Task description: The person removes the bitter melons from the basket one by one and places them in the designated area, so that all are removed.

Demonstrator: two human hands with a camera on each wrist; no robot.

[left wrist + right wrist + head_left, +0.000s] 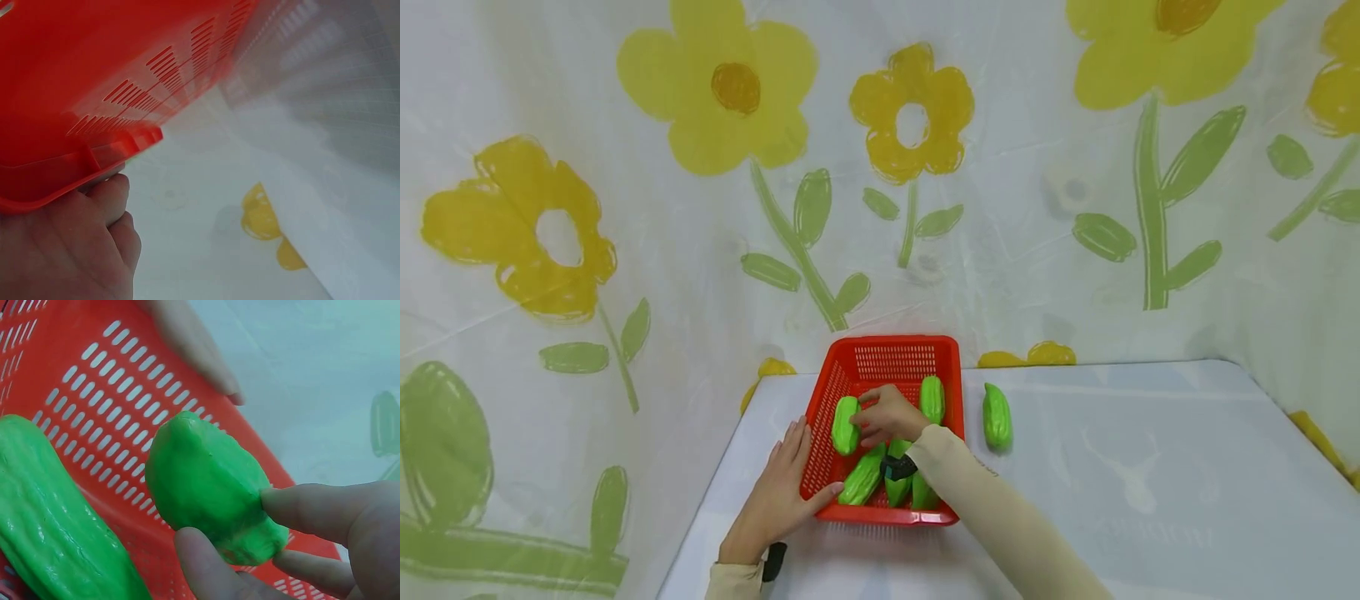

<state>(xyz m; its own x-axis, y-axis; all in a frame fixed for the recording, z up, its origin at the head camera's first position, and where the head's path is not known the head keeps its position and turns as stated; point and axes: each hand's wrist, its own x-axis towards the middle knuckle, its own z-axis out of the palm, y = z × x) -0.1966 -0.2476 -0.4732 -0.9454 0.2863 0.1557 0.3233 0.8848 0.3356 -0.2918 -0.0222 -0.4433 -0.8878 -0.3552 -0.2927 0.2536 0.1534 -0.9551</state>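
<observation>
A red plastic basket (898,515) with slotted walls stands on the table and holds several green, ridged bitter melons. Inside it, toward the left wall, my right hand (891,415) pinches one bitter melon (206,481) by its end between thumb and fingers. In the right wrist view, the melon's other end points away from the fingertips. Another bitter melon (56,519) lies beside it in the basket. My left hand (778,492) rests along the basket's left rim, fingers extended and thumb over the front left corner. The left wrist view shows these fingers (109,197) right at the red rim.
One more bitter melon (997,418) lies on the table to the right of the basket. The pale table (1090,475) stretches off to the right. Behind and to the left hangs a white curtain (1015,275) printed with yellow flowers.
</observation>
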